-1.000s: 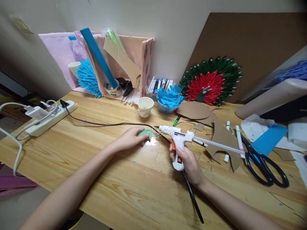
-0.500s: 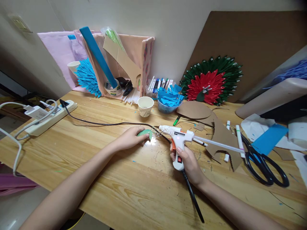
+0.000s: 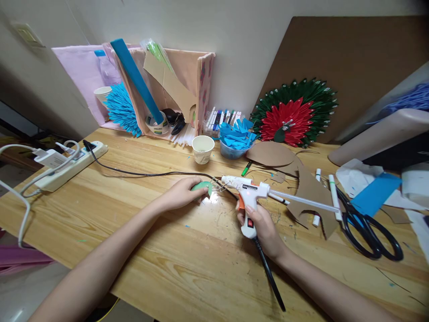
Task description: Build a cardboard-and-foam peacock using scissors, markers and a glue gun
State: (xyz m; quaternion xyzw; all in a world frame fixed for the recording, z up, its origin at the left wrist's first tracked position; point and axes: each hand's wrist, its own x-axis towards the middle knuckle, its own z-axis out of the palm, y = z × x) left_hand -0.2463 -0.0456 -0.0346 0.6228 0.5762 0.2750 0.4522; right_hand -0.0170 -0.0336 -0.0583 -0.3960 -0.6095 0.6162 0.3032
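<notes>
The right hand had fingers wrapped round the glue gun; left of it, the left hand pinched a seemingly unattached green piece.

We see left forearm in from lower left, left hand pinching, fingertips forward. Right hand curled in a grip, right forearm slanting to lower right.

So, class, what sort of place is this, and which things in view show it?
Probably a craft workspace: a hot-glue gun in the right hand, large scissors beside cut cardboard, and blue strips heaped in a bowl.
</notes>
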